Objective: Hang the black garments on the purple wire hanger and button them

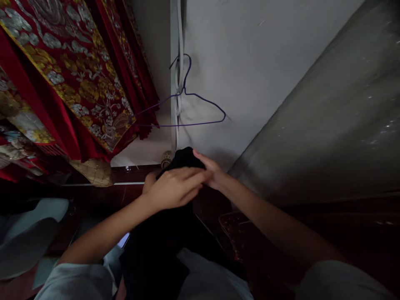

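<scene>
A piece of black cloth, its kind of garment not clear, hangs down in front of me with its upper end raised near the wall. My left hand lies across the upper part of the cloth, its fingers bent over it and pointing right. At the right edge of the cloth, my right hand grips it with the thumb upward, and most of its fingers are hidden. The fingertips of both hands meet there. Just above them a purple wire hanger hangs bare from a white cord.
Red hangings with gold and silver embroidery fill the upper left. A woven tan object shows below them. A grey sheet-like surface slants along the right. At lower left are a pale chair-like shape and a lit phone-like screen.
</scene>
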The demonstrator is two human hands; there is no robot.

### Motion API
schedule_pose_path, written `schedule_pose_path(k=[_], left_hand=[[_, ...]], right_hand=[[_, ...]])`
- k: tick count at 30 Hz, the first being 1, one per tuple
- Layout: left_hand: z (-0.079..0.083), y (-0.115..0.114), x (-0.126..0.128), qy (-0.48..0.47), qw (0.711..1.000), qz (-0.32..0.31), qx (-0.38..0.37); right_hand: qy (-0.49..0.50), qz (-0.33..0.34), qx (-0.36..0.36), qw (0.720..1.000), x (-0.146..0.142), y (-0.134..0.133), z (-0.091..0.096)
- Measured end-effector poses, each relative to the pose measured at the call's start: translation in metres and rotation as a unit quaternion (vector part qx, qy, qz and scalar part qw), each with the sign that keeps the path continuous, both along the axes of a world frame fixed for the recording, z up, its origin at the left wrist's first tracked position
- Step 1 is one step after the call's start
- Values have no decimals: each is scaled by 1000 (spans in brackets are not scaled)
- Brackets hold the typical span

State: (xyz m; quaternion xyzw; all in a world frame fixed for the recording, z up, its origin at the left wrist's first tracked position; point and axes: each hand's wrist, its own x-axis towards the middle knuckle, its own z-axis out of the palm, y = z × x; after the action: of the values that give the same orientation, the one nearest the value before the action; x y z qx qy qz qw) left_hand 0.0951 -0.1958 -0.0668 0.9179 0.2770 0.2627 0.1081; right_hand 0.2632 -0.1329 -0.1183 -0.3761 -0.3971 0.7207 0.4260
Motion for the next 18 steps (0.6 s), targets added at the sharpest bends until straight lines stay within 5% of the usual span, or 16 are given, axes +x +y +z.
schedule_pose_path(k=[4, 6, 9, 11, 15, 18], left_hand=[[5, 27, -12, -210, 972, 37, -99], [-4, 37, -17, -198, 961, -9, -191], [-29, 43, -25, -59, 961, -33, -267], [-44, 47, -36, 23, 959, -5, -282], [-52, 58, -71, 63, 945, 81, -310], [-44, 61, -88, -39, 913, 136, -384]], right_hand=[[-24, 101, -8, 995, 13, -13, 20], [-96, 159, 49, 981, 18, -19, 33], [-220, 194, 233, 927, 28, -21, 55], [-293, 142, 347, 879, 34, -13, 68], [-346, -122, 454, 812, 32, 37, 73], [-292, -195, 460, 816, 13, 96, 49]])
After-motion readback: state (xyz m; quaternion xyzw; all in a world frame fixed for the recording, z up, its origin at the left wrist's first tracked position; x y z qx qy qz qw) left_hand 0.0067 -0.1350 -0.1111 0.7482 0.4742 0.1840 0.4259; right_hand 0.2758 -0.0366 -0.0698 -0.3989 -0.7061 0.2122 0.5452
